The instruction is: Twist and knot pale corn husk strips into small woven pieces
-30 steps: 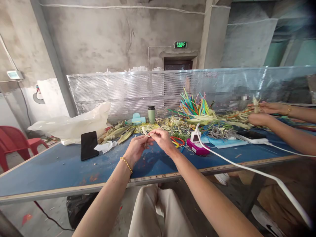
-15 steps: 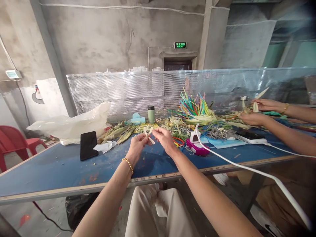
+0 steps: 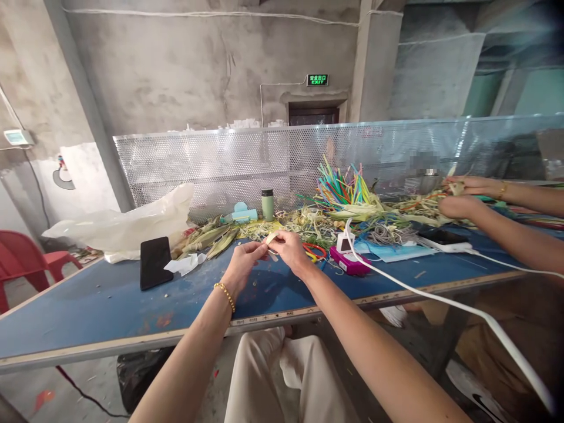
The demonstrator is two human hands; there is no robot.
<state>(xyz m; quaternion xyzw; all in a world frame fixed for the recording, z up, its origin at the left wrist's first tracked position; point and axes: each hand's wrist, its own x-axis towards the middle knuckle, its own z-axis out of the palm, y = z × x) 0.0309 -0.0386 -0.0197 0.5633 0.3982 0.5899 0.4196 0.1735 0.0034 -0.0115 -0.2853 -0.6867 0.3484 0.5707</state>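
A pale strip of corn husk [image 3: 273,237] is pinched between my two hands, above the blue tabletop [image 3: 194,305]. My left hand [image 3: 242,263], with a gold bead bracelet at the wrist, grips its lower left side with thumb and fingertips. Fingers curled over the strip, my right hand [image 3: 289,251] touches my left fingertips and hides part of the husk. Just beyond lie dried corn husks [image 3: 205,238] and a tangle of loose pale strips [image 3: 308,218]. Colourful pipe cleaners or straws [image 3: 341,187] stand bunched behind them.
A black phone [image 3: 155,262], a crumpled tissue [image 3: 185,264] and a plastic bag [image 3: 127,220] lie left. A green bottle [image 3: 267,205] stands behind. At right are a magenta box [image 3: 350,262], a white cable [image 3: 423,292] and a co-worker's hands [image 3: 467,197] holding husk.
My right hand has moved in closer to my left and turned over the husk strip. The strip's loop, plainly visible before, is now mostly covered. The co-worker's hands have shifted too.
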